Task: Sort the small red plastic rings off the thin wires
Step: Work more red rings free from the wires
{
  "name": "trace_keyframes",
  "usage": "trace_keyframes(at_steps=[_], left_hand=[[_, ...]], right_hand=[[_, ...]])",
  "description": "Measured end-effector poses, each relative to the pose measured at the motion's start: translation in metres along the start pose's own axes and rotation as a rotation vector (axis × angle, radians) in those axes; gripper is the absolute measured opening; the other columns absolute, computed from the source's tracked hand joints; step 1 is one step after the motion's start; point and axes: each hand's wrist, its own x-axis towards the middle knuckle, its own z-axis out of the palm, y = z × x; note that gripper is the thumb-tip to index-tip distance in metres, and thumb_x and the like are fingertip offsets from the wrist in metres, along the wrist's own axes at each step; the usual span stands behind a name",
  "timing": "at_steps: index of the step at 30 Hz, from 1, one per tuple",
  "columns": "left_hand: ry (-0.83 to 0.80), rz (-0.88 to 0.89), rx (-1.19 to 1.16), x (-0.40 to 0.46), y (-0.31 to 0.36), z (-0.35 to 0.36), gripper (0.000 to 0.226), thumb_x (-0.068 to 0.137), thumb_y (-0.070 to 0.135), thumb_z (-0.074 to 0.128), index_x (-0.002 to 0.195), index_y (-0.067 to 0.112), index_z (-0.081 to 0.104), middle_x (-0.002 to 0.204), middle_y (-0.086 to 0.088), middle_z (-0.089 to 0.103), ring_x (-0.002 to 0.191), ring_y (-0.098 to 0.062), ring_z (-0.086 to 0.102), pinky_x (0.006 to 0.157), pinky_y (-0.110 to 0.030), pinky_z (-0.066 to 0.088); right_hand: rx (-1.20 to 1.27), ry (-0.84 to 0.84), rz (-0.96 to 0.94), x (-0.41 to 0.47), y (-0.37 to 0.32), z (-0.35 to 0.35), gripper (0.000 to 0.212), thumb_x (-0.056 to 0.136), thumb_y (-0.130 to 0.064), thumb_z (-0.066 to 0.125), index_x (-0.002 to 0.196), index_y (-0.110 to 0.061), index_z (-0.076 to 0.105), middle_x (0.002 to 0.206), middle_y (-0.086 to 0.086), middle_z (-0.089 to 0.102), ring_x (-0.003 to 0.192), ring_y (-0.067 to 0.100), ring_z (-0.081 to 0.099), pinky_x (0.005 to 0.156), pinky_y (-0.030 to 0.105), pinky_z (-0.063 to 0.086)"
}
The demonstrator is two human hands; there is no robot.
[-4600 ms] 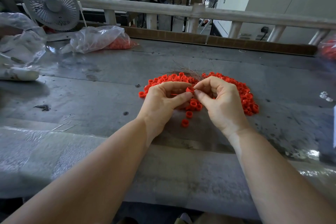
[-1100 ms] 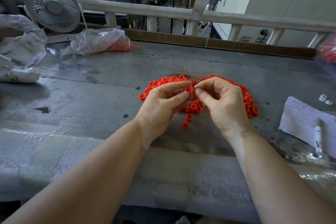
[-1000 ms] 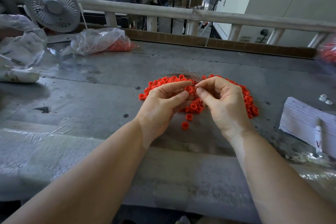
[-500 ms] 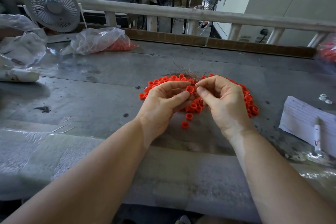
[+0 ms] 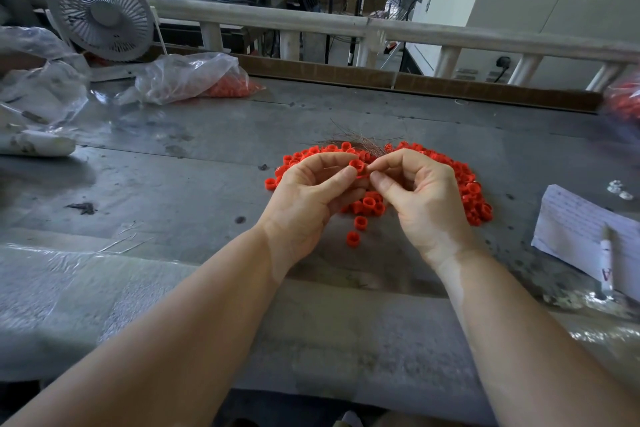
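Two hands at work over one desk (image 5: 194, 184), entered as follows. Item: left hand (image 5: 304, 198), its fingers (image 5: 341, 175) curled and pinching a ring (image 5: 356, 165) held above the pile. Item: right hand (image 5: 419, 198), thumb and forefinger pressed together just beside that ring; we judge they nip a wire, though it is too fine to make out there. Item: pile of red rings (image 5: 467, 184), spread on the desk under and beyond both hands, a few strays (image 5: 353, 239) lying nearer us. Item: wires (image 5: 360, 142), a thin brownish bundle at the pile's far edge. Handling, as we judge it: rings light, stiff, smooth and apt to roll or skip away, best taken by the outer wall between thumb and fingertip; wires springy, easily bent, best nipped close to the ring and drawn straight out. Sundries: bag (image 5: 187, 78) holding more red pieces at far left, fan (image 5: 100, 12) behind it, paper (image 5: 585, 232) with pen (image 5: 606, 263) at right.
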Motion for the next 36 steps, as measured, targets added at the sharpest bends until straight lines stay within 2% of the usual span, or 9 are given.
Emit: trace_keyframes(at_steps=[5,11,18,24,27,36], left_hand=[[-0.003,0.001,-0.010,-0.0011,0.0012,0.0006,0.019,0.083,-0.004,0.055,0.092,0.009,0.066,0.075,-0.002,0.073,0.071,-0.010,0.069,0.063,-0.015,0.053],[-0.024,-0.054,-0.086,0.0000,0.0016,-0.0001,0.026,0.084,-0.008,0.050,0.091,0.009,0.069,0.077,-0.005,0.073,0.077,-0.011,0.070,0.066,-0.015,0.054],[-0.041,-0.043,-0.076,0.0003,0.0021,-0.0002,0.020,0.081,-0.003,0.053,0.091,0.007,0.066,0.075,-0.004,0.073,0.069,-0.011,0.070,0.062,-0.016,0.054],[-0.041,-0.053,-0.084,0.0004,0.0019,0.0007,0.017,0.080,0.000,0.054,0.090,0.007,0.065,0.073,-0.003,0.073,0.066,-0.010,0.069,0.059,-0.016,0.054],[-0.048,-0.062,-0.083,0.0008,0.0017,-0.0003,0.017,0.083,-0.001,0.053,0.091,0.007,0.066,0.074,-0.003,0.073,0.066,-0.010,0.069,0.059,-0.016,0.053],[-0.086,-0.081,-0.109,0.0009,0.0005,-0.0029,0.022,0.072,0.004,0.057,0.093,0.008,0.065,0.076,-0.003,0.073,0.071,-0.010,0.070,0.061,-0.017,0.054]], right_hand=[[0.042,-0.003,0.004,-0.0003,-0.0021,-0.0011,0.019,0.083,-0.001,0.064,0.077,-0.019,0.066,0.071,-0.006,0.066,0.071,0.007,0.064,0.066,0.017,0.050],[0.207,0.016,0.095,0.0000,-0.0027,-0.0027,0.019,0.082,0.000,0.064,0.075,-0.017,0.064,0.059,-0.011,0.064,0.052,-0.002,0.056,0.050,0.006,0.039],[0.273,-0.020,0.119,-0.0006,-0.0040,-0.0019,0.021,0.083,0.002,0.061,0.073,-0.015,0.063,0.054,-0.010,0.061,0.049,0.000,0.053,0.045,0.009,0.037],[0.272,-0.023,0.128,-0.0006,-0.0035,-0.0022,0.019,0.082,0.001,0.063,0.074,-0.016,0.064,0.058,-0.005,0.065,0.051,0.001,0.057,0.045,0.009,0.037],[0.279,-0.021,0.132,-0.0003,-0.0039,-0.0021,0.020,0.082,0.002,0.063,0.073,-0.016,0.063,0.057,-0.005,0.064,0.049,0.001,0.054,0.044,0.010,0.036],[0.303,0.004,0.136,0.0000,-0.0052,-0.0030,0.021,0.083,0.003,0.061,0.073,-0.015,0.062,0.055,-0.005,0.063,0.046,0.000,0.052,0.044,0.010,0.035]])
